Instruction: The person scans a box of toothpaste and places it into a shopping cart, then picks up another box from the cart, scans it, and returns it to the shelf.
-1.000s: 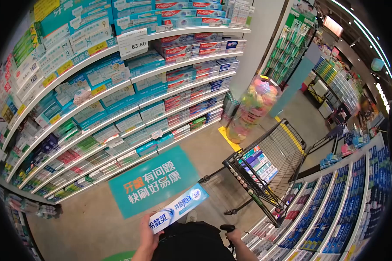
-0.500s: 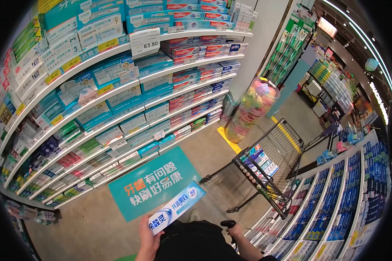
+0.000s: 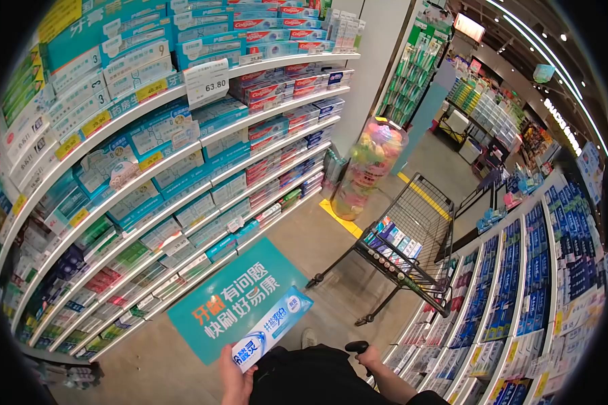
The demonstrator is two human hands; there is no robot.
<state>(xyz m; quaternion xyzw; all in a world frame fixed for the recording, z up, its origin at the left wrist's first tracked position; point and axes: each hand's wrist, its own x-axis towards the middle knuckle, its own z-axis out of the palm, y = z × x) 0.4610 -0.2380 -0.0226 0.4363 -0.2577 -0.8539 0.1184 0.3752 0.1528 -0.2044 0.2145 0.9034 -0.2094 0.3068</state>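
My left hand (image 3: pixel 234 379) at the bottom edge grips the near end of a long white-and-blue toothpaste box (image 3: pixel 271 327), which points up and to the right over the floor. My right hand (image 3: pixel 370 359) is closed around a small black handle (image 3: pixel 355 347) low in the frame. A wire shopping cart (image 3: pixel 420 223) stands ahead and to the right, apart from both hands, with several toothpaste boxes (image 3: pixel 390 239) lying in its basket.
Curved shelves (image 3: pixel 148 169) packed with toothpaste boxes line the left; lower shelves (image 3: pixel 520 290) of blue boxes line the right. A teal floor sticker (image 3: pixel 230 290) lies just ahead. A tall clear display of colourful items (image 3: pixel 368 169) stands at the aisle's far end.
The view has swung a little, so the shelves and cart sit further left and higher. The toothpaste box stays in my left hand and my right hand keeps its hold.
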